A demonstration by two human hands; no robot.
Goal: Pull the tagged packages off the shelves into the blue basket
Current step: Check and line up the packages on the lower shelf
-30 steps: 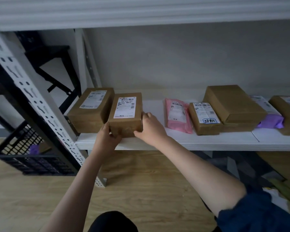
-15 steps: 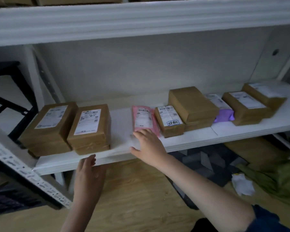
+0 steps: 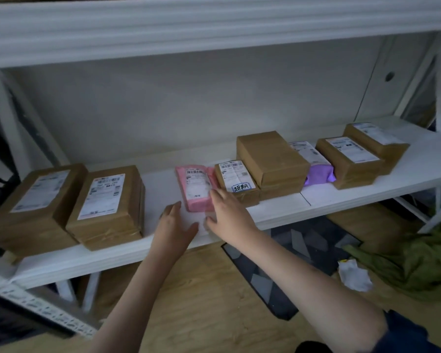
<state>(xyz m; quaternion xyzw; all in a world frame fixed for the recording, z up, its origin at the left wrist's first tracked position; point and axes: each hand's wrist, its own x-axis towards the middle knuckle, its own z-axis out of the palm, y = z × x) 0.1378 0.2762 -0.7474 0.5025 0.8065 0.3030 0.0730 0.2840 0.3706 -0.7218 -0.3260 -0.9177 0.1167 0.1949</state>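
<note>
Head view looks down on a white shelf (image 3: 316, 202) that runs across the middle of the frame. Near its front edge at centre lies a pink package (image 3: 196, 187) with a white label. The right hand (image 3: 227, 212) has straight fingers spread, fingertips touching the pink package's lower right corner; it is no closed grip. The left hand (image 3: 175, 225) lies flat and spread on the shelf just left of and below the package, apart from it. Touching the pink package's right side sits a small brown box (image 3: 236, 179) bearing a handwritten tag. Two larger brown boxes (image 3: 107, 202) stand side by side at the left of the frame.
</note>
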